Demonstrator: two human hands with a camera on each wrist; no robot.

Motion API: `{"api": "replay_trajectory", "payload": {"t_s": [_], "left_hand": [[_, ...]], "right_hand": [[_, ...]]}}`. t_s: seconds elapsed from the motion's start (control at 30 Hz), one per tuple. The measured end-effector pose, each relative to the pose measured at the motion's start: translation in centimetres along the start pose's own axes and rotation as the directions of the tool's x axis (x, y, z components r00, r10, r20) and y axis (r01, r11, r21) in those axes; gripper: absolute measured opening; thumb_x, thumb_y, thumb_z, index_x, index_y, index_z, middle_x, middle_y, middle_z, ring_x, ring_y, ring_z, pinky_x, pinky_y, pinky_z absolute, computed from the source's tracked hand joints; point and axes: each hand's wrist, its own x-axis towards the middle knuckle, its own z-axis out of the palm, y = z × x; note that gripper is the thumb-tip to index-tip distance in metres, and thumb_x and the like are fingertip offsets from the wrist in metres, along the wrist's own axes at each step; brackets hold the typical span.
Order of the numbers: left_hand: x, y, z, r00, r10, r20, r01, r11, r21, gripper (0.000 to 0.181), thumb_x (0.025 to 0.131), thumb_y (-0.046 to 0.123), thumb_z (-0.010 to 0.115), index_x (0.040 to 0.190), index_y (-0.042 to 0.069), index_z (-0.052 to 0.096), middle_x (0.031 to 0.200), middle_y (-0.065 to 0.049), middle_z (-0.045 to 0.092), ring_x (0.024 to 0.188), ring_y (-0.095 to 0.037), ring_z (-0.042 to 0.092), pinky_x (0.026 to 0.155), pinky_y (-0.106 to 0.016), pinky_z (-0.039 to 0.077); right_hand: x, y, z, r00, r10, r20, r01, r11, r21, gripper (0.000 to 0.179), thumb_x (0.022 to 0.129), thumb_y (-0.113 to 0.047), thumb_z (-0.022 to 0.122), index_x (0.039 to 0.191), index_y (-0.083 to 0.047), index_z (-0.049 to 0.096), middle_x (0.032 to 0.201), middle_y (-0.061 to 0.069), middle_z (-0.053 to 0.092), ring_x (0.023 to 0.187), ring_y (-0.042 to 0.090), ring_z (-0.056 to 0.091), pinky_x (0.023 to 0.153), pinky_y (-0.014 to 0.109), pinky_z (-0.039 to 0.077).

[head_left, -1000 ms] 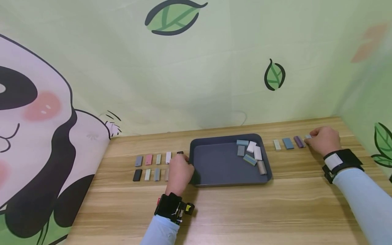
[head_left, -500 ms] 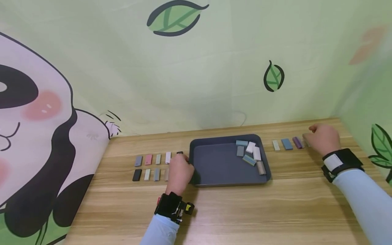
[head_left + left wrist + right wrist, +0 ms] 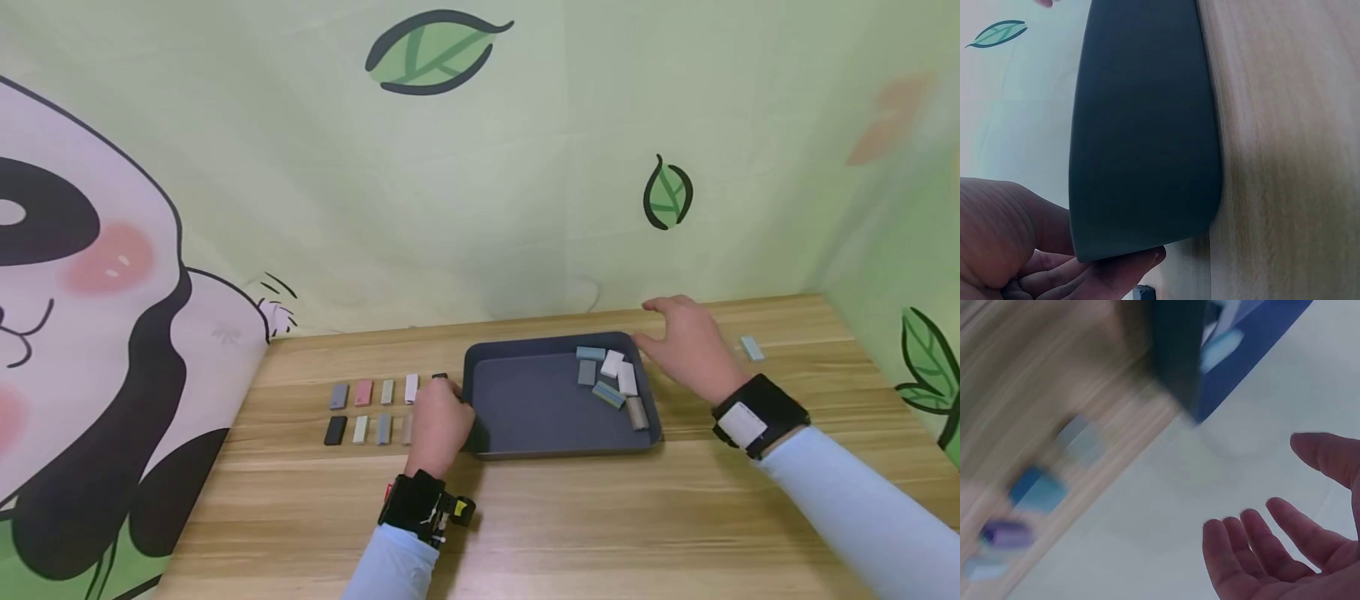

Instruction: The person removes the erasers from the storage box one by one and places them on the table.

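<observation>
My left hand (image 3: 441, 425) pinches the left end wall of a dark grey tray (image 3: 525, 408); the left wrist view shows the thumb and fingers on either side of that wall (image 3: 1141, 137). Several small rectangular blocks lie at the tray's right side, among them a white block (image 3: 627, 378). My right hand (image 3: 686, 350) hovers by the tray's back right corner, thumb and fingers spread, holding nothing. In the right wrist view, a pale block (image 3: 1080, 440), a blue block (image 3: 1039, 489), a purple block (image 3: 1007, 533) and a light blue block (image 3: 985, 567) form a row.
Left of the tray, several blocks stand in two rows on the wooden table (image 3: 570, 533), including a pink block (image 3: 363, 392) and a black block (image 3: 335, 430). The light blue block (image 3: 752, 348) shows right of my right hand. A printed wall cloth (image 3: 525, 208) hangs behind.
My right hand has left the light blue block at the row's far end and moved left to the tray's corner, its fingers spreading. My left hand stays on the tray.
</observation>
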Motion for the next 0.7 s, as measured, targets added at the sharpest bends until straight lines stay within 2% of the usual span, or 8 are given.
{"api": "replay_trajectory", "payload": {"t_s": [0.13, 0.27, 0.3, 0.53, 0.7], "left_hand": [[0.1, -0.1, 0.0, 1.0, -0.004, 0.001, 0.004, 1.0, 0.0, 0.013, 0.073, -0.002, 0.058, 0.064, 0.007, 0.06, 0.062, -0.002, 0.049, 0.051, -0.015, 0.044, 0.043, -0.026, 0.033], [0.1, -0.1, 0.0, 1.0, -0.009, -0.002, 0.009, 1.0, 0.0, 0.012, 0.073, -0.002, 0.058, 0.065, 0.007, 0.061, 0.064, -0.003, 0.052, 0.052, -0.015, 0.046, 0.044, -0.026, 0.034], [0.0, -0.1, 0.0, 1.0, -0.011, -0.002, 0.011, 1.0, 0.0, 0.012, 0.073, -0.002, 0.058, 0.065, 0.007, 0.061, 0.063, -0.003, 0.051, 0.051, -0.015, 0.045, 0.043, -0.026, 0.034], [-0.1, -0.1, 0.0, 1.0, -0.009, 0.006, 0.009, 1.0, -0.007, 0.014, 0.072, -0.002, 0.058, 0.062, 0.008, 0.059, 0.06, 0.0, 0.045, 0.049, -0.013, 0.041, 0.042, -0.026, 0.03], [0.0, -0.1, -0.1, 1.0, -0.003, -0.004, 0.003, 1.0, -0.013, 0.015, 0.072, -0.002, 0.058, 0.061, 0.008, 0.057, 0.058, 0.001, 0.041, 0.048, -0.013, 0.038, 0.042, -0.026, 0.028]], "right_hand": [[-0.4, -2.1, 1.8, 0.995, -0.046, 0.084, 0.046, 0.999, -0.003, 0.053, 0.084, -0.027, 0.066, 0.126, 0.001, 0.053, 0.119, 0.023, 0.058, 0.107, 0.038, 0.056, 0.086, 0.051, 0.046], [-0.9, -3.0, 3.7, 0.984, -0.082, 0.161, 0.088, 0.996, -0.032, 0.054, 0.08, -0.027, 0.07, 0.124, 0.001, 0.055, 0.11, 0.021, 0.063, 0.089, 0.03, 0.062, 0.074, 0.042, 0.05], [-1.0, -3.0, 4.2, 0.98, -0.093, 0.173, 0.102, 0.994, -0.044, 0.054, 0.079, -0.026, 0.071, 0.122, 0.002, 0.056, 0.114, 0.021, 0.061, 0.095, 0.028, 0.061, 0.077, 0.041, 0.05], [-1.5, -3.0, 6.3, 0.972, -0.107, 0.208, 0.137, 0.981, -0.136, 0.047, 0.076, -0.023, 0.073, 0.114, 0.004, 0.061, 0.1, 0.017, 0.064, 0.081, 0.021, 0.059, 0.07, 0.037, 0.049], [-1.7, -3.4, 6.8, 0.968, -0.121, 0.22, 0.161, 0.971, -0.175, 0.043, 0.075, -0.022, 0.074, 0.109, 0.002, 0.064, 0.098, 0.015, 0.067, 0.085, 0.022, 0.062, 0.073, 0.04, 0.051]]}}
